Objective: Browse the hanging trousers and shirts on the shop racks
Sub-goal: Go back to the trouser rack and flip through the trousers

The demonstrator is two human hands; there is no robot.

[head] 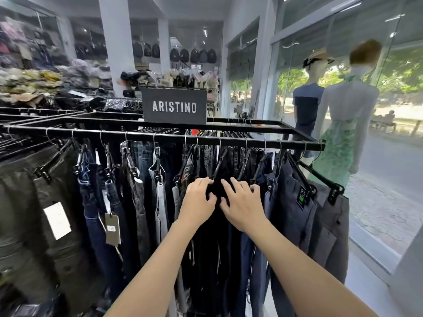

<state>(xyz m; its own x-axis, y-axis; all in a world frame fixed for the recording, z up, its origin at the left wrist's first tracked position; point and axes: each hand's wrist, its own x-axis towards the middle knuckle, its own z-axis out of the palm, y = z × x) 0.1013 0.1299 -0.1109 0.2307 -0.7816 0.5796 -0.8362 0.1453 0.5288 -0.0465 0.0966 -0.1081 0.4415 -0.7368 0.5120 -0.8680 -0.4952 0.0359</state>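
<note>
— Both hands work on one dark pair of trousers [219,186] in the middle of the rail. The left hand [199,200] has its fingers curled into the cloth at the waistband; the right hand [242,207] lies on the same cloth with fingers spread and bent, the tips pressing in. So the left grip holds the trousers; the right one touches them, and whether it truly pinches is hard to tell.

— What is hidden there?

— The fingertips of the left hand sink into the black fabric, and the hanger of that pair cannot be made out behind the hands. Below the grip the dark legs merge into one black mass.

— And around it?

— Left of the grip hang blue and grey jeans [142,191] on clip hangers, one with a paper tag [112,228]; further left, olive trousers [34,213] are cut off by the edge. Right of the grip hang slate-grey trousers [295,202]. Above it runs the black rack rail [160,136], carrying a sign [174,106] reading ARISTINO. Beyond, to the right, two mannequins [343,115] stand at the window; the shelves far behind are blurred.
</note>
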